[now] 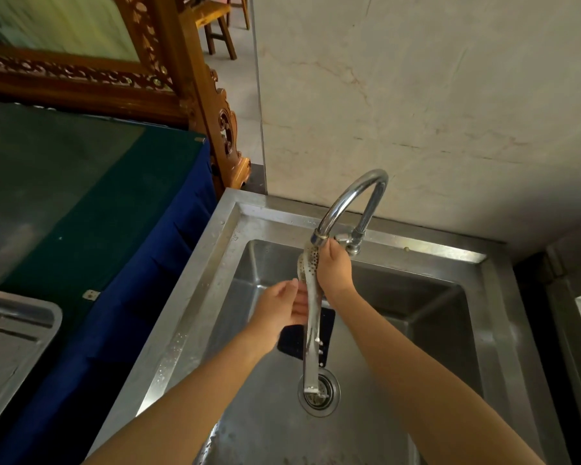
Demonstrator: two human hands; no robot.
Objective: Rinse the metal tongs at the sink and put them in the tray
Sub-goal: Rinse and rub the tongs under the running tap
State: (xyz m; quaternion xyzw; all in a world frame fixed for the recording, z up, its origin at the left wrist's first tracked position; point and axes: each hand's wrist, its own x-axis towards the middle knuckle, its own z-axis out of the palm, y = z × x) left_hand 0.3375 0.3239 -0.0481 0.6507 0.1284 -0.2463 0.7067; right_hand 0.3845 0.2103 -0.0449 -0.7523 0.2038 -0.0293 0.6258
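Note:
The metal tongs (311, 333) hang upright over the steel sink (416, 317), perforated head up just under the faucet spout (346, 199), hinge end down above the drain (319, 394). My left hand (280, 308) grips the tongs' shaft from the left, about a third of the way down. My right hand (334, 268) is wrapped around the perforated head from the right, thumb touching the spout tip. Whether water is running is unclear. The metal tray (17, 333) lies at the left edge on the cloth-covered table.
A black flat pad (292, 344) lies on the sink bottom behind the tongs. The blue and green tablecloth (114, 229) covers the table left of the sink. A carved wooden frame (195, 95) stands behind it. A marble wall (433, 95) backs the sink.

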